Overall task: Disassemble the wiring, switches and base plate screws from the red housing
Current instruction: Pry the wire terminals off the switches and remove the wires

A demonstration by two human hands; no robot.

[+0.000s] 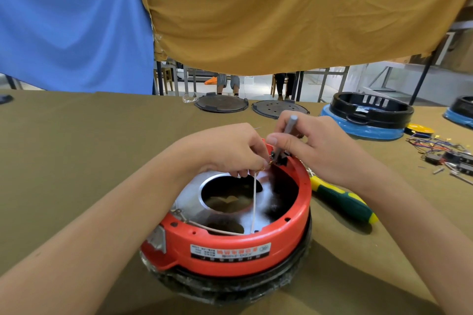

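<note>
**Red housing: still wired at the far rim**

Red housing (230, 245) is sitting upside down right in front of me on the olive table cloth (76, 161), its label side facing me, so the open underside is pointing up and I'm getting straight access to the guts. The shiny metal plate (194, 194) inside is taking up most of the opening, so there's not much room to work between it and the red wall.

My right hand (320, 151) is reaching over the far rim, fingers curled around a slim grey tool (290, 126) that I'm poking down at the black switch block (280, 158) clipped there. My left hand (230, 153) is pinching the top end of the white wire (254, 199) right beside that block, keeping it taut so the terminal isn't flopping around. I can't tell if the connector is actually free.

The green and yellow screwdriver (343, 199) is lying just right of the housing, close enough to grab. Further right, the loose wires and switches (445, 153) are piling up well clear of my elbows. Plenty of bare cloth on my left for pulled parts.
</note>
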